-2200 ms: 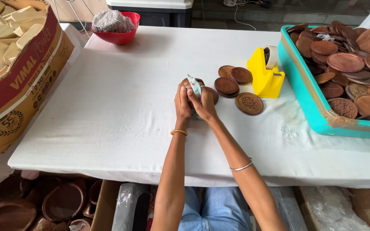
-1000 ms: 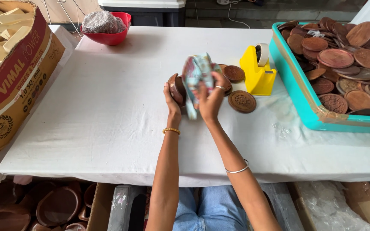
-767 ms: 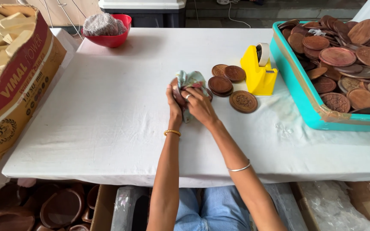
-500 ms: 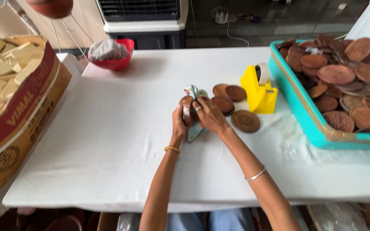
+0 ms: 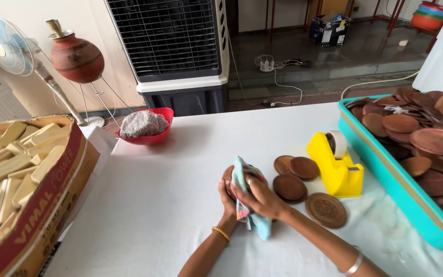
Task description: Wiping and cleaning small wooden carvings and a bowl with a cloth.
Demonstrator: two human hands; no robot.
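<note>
Brown disc (image 5: 228, 180): a round, dark brown plate-like piece, held on edge just above the table, mostly hidden by the cloth and fingers.
Left hand (image 5: 227, 199): curled around the disc from below and behind, gripping it firmly.
Right hand (image 5: 262, 197): fingers closed over a pale blue patterned cloth (image 5: 246, 202), pressing it against the face of the disc; the cloth's tail hangs down toward 6 o'clock.
Progress: judging by the layout, four loose discs (image 5: 303, 179) lie at 3 o'clock of the hands, apart from the heap; whether they are already wiped cannot be told. The teal crate (image 5: 385, 164) at far 3 o'clock is piled high with many more, so most of the work looks left.
Surface: white cloth-covered table (image 5: 170, 205); yellow tape dispenser (image 5: 337, 166) just beyond the loose discs; red bowl (image 5: 147, 131) of grey scrubbing material at 11 o'clock; cardboard box (image 5: 32, 195) of pale wooden blocks at 9 o'clock.
Room: air cooler (image 5: 175, 46), standing fan (image 5: 6, 48) and clay pot (image 5: 77, 57) at 12 o'clock; cables on a dark floor.
</note>
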